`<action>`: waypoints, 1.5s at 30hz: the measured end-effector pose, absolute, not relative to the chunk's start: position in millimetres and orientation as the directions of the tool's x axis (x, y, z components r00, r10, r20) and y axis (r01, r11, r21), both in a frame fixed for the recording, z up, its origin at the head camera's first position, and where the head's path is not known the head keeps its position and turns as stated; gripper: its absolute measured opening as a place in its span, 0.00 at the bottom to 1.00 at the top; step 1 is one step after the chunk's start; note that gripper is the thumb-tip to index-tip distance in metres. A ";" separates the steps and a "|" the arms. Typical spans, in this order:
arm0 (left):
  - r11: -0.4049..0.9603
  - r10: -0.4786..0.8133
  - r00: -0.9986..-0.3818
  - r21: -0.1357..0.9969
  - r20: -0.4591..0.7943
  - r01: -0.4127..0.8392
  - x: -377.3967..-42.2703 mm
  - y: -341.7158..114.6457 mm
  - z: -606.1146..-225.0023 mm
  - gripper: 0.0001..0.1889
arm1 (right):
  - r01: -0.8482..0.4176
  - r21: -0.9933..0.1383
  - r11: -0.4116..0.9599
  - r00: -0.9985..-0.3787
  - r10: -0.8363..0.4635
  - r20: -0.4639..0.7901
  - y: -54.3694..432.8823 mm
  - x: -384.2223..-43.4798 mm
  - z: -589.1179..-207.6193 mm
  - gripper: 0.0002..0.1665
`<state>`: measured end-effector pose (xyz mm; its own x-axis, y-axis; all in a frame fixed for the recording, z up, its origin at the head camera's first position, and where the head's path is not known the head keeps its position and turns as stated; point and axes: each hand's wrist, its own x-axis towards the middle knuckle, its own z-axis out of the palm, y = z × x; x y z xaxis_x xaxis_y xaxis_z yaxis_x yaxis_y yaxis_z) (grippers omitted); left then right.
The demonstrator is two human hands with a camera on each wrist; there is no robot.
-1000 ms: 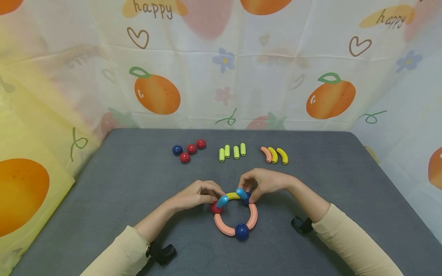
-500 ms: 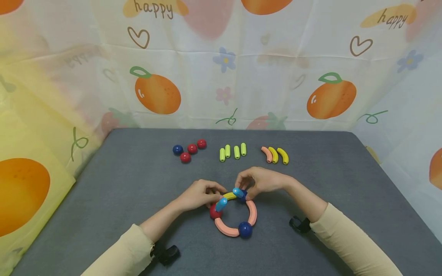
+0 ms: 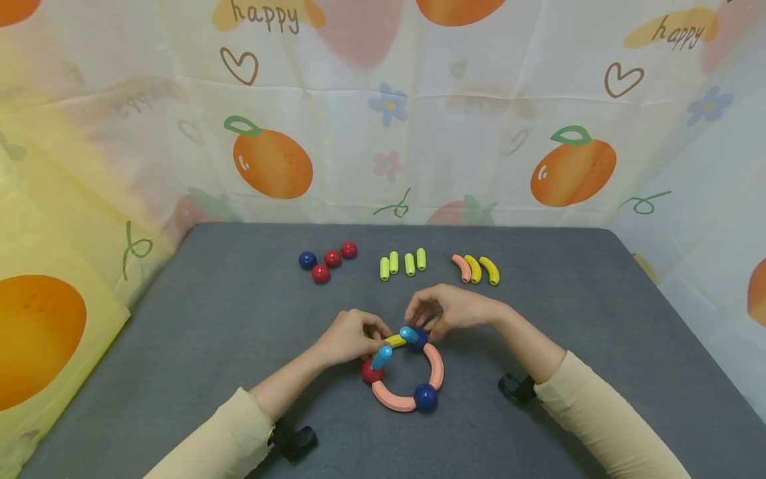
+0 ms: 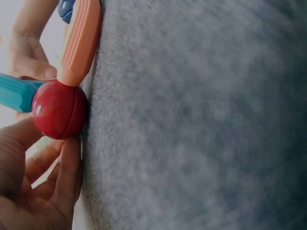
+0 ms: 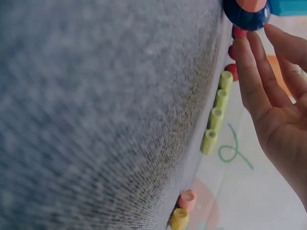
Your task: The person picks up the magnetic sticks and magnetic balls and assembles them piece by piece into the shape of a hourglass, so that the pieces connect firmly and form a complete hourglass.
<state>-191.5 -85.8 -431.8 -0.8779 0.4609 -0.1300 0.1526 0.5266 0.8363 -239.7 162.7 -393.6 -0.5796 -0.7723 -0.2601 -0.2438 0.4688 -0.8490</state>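
A ring of magnetic building pieces lies on the table. A red ball [image 3: 372,371] is at its left, a dark blue ball [image 3: 418,339] at its far right and another dark blue ball [image 3: 425,398] at the near side. Two pink curved rods [image 3: 393,398] and a yellow curved rod [image 3: 395,340] lie between them. Light blue rods [image 3: 382,358] stick up from the red ball and the far blue ball. My left hand [image 3: 353,338] pinches the yellow rod beside the red ball; its fingertips are partly hidden. My right hand [image 3: 456,313] holds the far blue ball between thumb and fingers.
Farther back on the grey table [image 3: 239,299] lie loose balls [image 3: 320,273], several pale green straight rods [image 3: 409,265], and a pink curved rod [image 3: 460,268] beside two yellow ones [image 3: 489,271]. A printed cloth [image 3: 335,133] hangs behind the table.
Both hands have shifted the ring slightly: its far blue ball has moved left, the red ball toward me and the near blue ball a little right. The left hand has moved closer to the yellow rod.
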 end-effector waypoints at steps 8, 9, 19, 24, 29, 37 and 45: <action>0.546 0.423 -0.891 0.831 -0.165 0.105 -186.1 -87.2 -428.8 0.04 | -0.228 -0.858 0.461 -0.645 -0.732 -0.222 169.2 -250.2 -394.6 0.27; 0.546 0.419 -0.892 0.832 -0.171 0.096 -185.5 -87.3 -428.4 0.04 | -0.229 -0.857 0.461 -0.658 -0.723 -0.212 169.7 -251.7 -394.7 0.27; 0.585 0.433 -0.892 0.793 -0.129 0.169 -183.7 -86.5 -424.2 0.05 | -0.261 -0.818 0.512 -0.829 -0.554 -0.082 167.5 -264.5 -397.6 0.18; 0.574 0.498 -0.866 0.764 -0.041 0.294 -188.0 -85.5 -426.2 0.14 | -0.199 -0.800 0.565 -0.905 -0.419 -0.071 160.8 -274.3 -400.3 0.19; 0.534 0.542 -0.839 0.787 -0.040 0.308 -190.7 -87.2 -430.2 0.16 | -0.195 -0.767 0.611 -0.934 -0.355 -0.045 152.5 -283.1 -401.3 0.21; 0.531 0.541 -0.838 0.800 -0.068 0.278 -188.7 -89.7 -429.8 0.20 | -0.225 -0.698 0.680 -0.941 -0.337 -0.026 142.0 -295.4 -405.9 0.24; 0.531 0.558 -0.822 0.810 -0.114 0.248 -185.6 -91.0 -426.0 0.27 | -0.259 -0.670 0.696 -0.927 -0.374 -0.031 133.1 -303.8 -405.0 0.28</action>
